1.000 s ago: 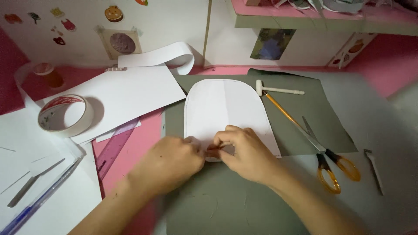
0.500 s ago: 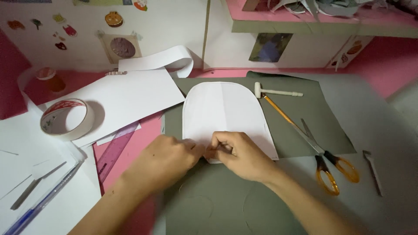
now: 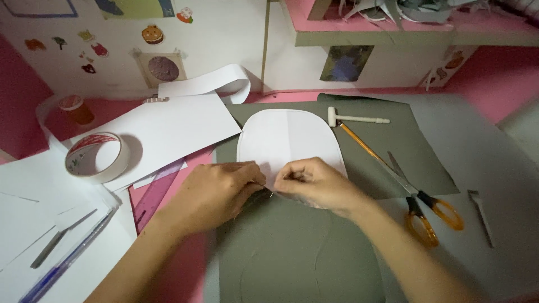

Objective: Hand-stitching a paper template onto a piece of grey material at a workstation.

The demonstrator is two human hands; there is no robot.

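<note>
Big olive-green sheet (image 3: 314,252) on the desk, rounded white paper cutout (image 3: 289,140) lying on top of it. Left hand (image 3: 216,193) and right hand (image 3: 314,182) meet at the cutout's lower edge — fingertips of both pinched together on that edge. Tape roll (image 3: 95,157) far left, orange-handled scissors (image 3: 418,205) right — both untouched.

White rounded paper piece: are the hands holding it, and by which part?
Both the left hand and right hand pinch the white rounded paper piece at its lower edge.
</note>
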